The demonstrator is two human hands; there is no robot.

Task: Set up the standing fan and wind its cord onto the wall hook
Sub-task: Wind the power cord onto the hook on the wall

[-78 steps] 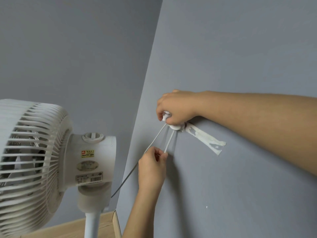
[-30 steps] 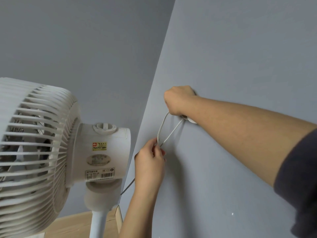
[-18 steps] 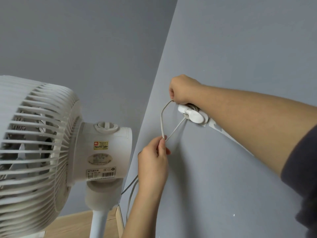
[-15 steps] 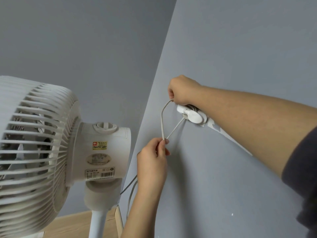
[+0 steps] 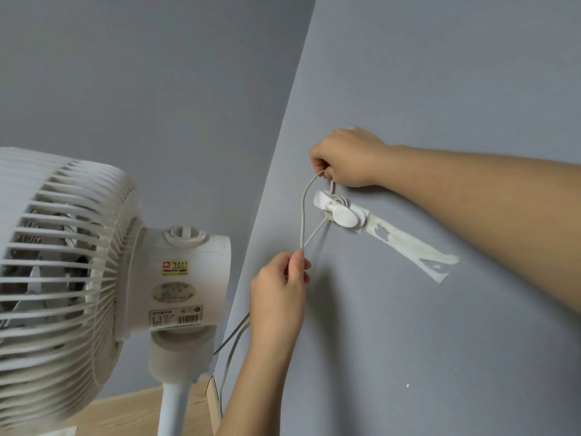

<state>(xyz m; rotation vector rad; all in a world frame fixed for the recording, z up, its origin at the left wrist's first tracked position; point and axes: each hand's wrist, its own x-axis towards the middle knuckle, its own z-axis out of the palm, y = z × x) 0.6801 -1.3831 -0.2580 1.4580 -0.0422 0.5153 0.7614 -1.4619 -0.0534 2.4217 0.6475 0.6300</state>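
Note:
A white standing fan [image 5: 94, 278] stands at the left on its pole. On the grey wall at the right a white hook [image 5: 344, 214] carries several turns of the thin white cord [image 5: 302, 215]. My right hand [image 5: 345, 158] is just above the hook, pinching the top of a cord loop. Below it, my left hand [image 5: 279, 291] pinches the cord where two strands meet. Further cord hangs down behind my left wrist toward the fan's base.
A strip of white tape [image 5: 412, 247] runs from the hook down to the right along the wall. The two grey walls meet in a corner behind the fan. Wooden floor [image 5: 132, 410] shows at the bottom left.
My right hand has lifted off the hook, which now shows with cord wound on it, and holds a loop above it. My left hand has stayed pinching the cord below.

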